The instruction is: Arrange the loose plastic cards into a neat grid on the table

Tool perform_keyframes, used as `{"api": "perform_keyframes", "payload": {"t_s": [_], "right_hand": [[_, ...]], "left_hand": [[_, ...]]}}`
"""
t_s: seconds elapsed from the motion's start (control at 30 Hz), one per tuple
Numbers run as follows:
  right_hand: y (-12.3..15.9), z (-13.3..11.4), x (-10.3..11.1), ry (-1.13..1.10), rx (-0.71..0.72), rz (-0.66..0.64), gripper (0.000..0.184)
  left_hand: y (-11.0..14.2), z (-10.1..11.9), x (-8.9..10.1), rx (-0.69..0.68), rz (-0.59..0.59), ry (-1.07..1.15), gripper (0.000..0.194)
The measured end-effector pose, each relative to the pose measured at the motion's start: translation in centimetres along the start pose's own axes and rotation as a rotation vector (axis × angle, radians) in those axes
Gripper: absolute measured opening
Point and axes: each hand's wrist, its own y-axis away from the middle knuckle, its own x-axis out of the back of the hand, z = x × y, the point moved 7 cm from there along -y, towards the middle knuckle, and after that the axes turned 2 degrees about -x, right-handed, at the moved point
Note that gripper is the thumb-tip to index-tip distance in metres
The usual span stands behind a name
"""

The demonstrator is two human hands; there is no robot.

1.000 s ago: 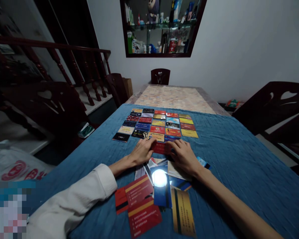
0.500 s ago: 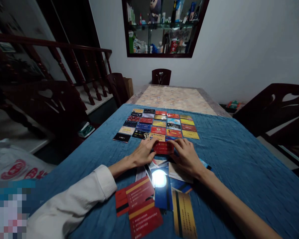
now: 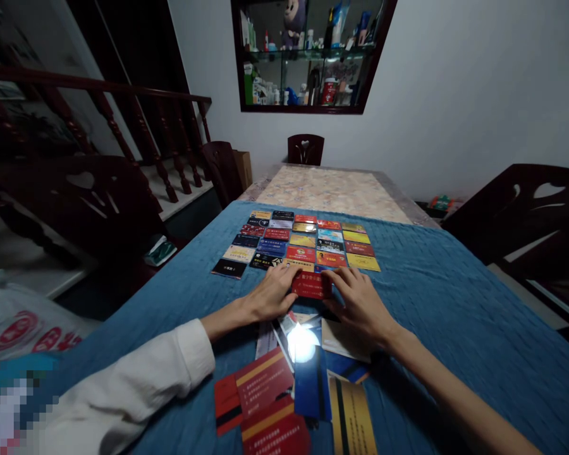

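Note:
A dark red card with pale lettering lies between my two hands, just below the grid of cards. My left hand grips its left end, thumb below and fingers along the upper edge. On the other end, my right hand has its fingers closed at the top corner. Past my fingertips, several colourful cards lie face up in neat overlapping columns. Nearer to me is a loose pile with red cards, a blue card and a gold card, several showing black stripes. A bright glare hides part of the pile.
A blue cloth covers the near part of the table; its patterned far part is bare of cloth. Dark wooden chairs stand around it. A white plastic bag is at the left.
Both hands stay at the ends of the dark red card, which now shows its lettering more clearly. The whole view has shifted slightly; the other cards keep their arrangement.

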Motion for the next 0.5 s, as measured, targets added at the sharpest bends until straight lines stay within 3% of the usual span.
{"api": "perform_keyframes", "payload": {"t_s": [0.2, 0.5], "right_hand": [[-2.2, 1.5, 0.1, 0.015, 0.009, -0.024, 0.048], [-7.0, 5.3, -0.8, 0.000, 0.025, -0.050, 0.047]], "left_hand": [[-2.2, -0.3, 2.1, 0.011, -0.085, -0.192, 0.049], [-7.1, -2.3, 4.6, -0.048, -0.061, -0.398, 0.040]]}}
